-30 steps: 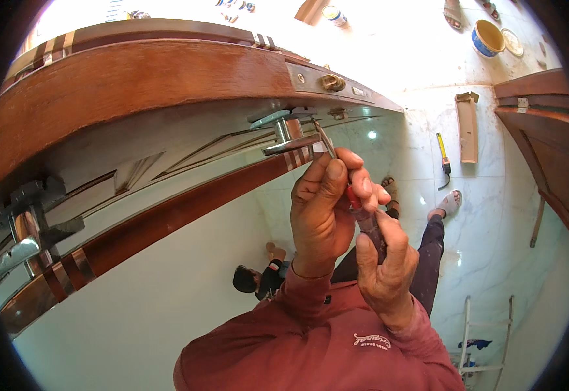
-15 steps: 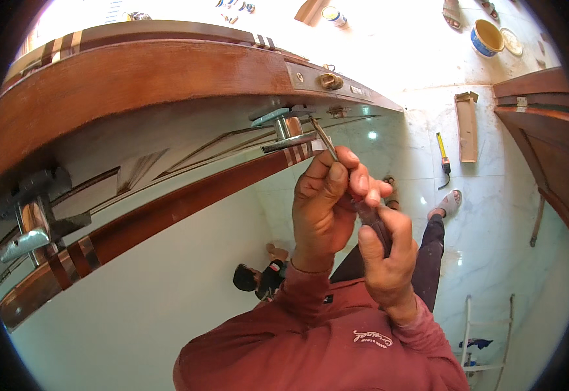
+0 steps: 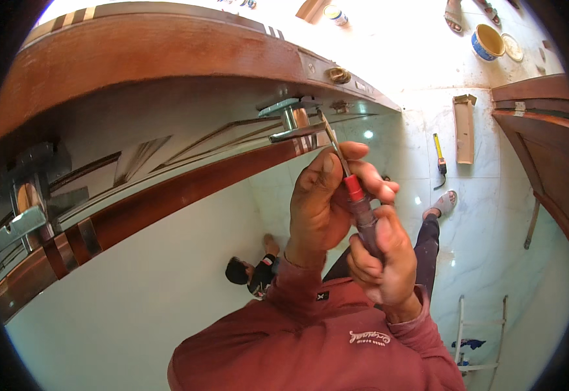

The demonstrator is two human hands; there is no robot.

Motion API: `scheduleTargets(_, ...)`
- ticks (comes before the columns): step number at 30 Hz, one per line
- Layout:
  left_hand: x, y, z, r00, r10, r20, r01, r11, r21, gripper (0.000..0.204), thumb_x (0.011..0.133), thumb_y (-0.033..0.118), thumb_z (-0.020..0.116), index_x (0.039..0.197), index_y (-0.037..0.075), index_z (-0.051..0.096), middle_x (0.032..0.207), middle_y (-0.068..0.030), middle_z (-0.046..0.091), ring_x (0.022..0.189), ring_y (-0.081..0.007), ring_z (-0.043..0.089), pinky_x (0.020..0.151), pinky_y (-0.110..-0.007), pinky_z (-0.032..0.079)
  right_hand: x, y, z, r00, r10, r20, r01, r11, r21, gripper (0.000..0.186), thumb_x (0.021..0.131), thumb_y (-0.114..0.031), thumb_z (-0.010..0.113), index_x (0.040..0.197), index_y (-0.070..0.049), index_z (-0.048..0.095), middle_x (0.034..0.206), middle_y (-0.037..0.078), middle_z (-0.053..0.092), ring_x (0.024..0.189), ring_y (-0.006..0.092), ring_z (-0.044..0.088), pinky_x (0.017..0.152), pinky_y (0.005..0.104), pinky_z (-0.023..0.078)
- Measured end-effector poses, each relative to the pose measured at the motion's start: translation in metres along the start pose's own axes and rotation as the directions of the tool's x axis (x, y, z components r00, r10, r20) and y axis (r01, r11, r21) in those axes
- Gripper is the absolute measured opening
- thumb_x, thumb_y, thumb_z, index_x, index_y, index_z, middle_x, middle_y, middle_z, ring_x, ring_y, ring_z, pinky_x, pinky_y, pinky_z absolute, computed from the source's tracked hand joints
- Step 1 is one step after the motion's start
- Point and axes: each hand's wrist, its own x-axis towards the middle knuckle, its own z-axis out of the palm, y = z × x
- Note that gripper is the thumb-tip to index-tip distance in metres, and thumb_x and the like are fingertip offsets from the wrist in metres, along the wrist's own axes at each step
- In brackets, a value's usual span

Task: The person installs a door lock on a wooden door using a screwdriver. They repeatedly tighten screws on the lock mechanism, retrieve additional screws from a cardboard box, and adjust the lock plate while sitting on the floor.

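Note:
A screwdriver [image 3: 364, 216] with a dark handle and red collar slants up toward a brown wooden door [image 3: 160, 49]. My right hand [image 3: 390, 260] is wrapped round its handle. Higher up, my left hand [image 3: 314, 205] is closed about the metal shaft, its thumb and fingers guiding it. The tip reaches the end of the plate under a shiny lever handle [image 3: 295, 132] on the door's face; whether it touches a screw there I cannot tell. A brass lock cylinder [image 3: 338, 75] sticks out of the door's edge.
Another large metal handle [image 3: 27, 221] is on the door at left. A person [image 3: 252, 274] is low down beyond my left arm. On the tiled floor lie a tape measure [image 3: 440, 161], a long cardboard box [image 3: 464, 133] and a bucket [image 3: 488, 42]. Another wooden door [image 3: 539, 153] stands at right.
My right hand has shifted its grip down the handle, and the red collar now shows. My left fingers have opened slightly around the shaft. The door sits a little differently in view.

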Motion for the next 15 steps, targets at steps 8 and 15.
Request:
scheduleTargets(8,-0.001,-0.013,-0.004,0.996,0.057,0.065,-0.061,0.996,0.063,0.028,0.108,0.027,0.045,0.116,0.003,0.057,0.081,-0.0076,0.062,0.078,-0.0222,0.066,0.094,-0.046,0.054,-0.004,-0.002,-0.012,0.938,-0.343,0.049,0.324,0.820,-0.472,0.045,0.105,-0.035,0.051,0.127,0.003,0.045,0.081,0.009,0.064,0.057,0.0186,0.058,0.050,0.0284,0.047)
scheduleTargets(15,-0.002,-0.012,-0.004,0.999,0.005,0.041,-0.005,1.000,-0.020,0.029,0.107,0.028,0.047,0.118,0.003,0.056,0.085,-0.0049,0.061,0.077,-0.0186,0.063,0.083,-0.043,0.055,0.003,-0.003,-0.006,0.977,-0.212,0.007,0.208,0.951,-0.227,0.048,0.106,-0.042,0.042,0.124,0.001,0.051,0.072,0.005,0.058,0.050,0.0127,0.047,0.044,0.0261,0.036)
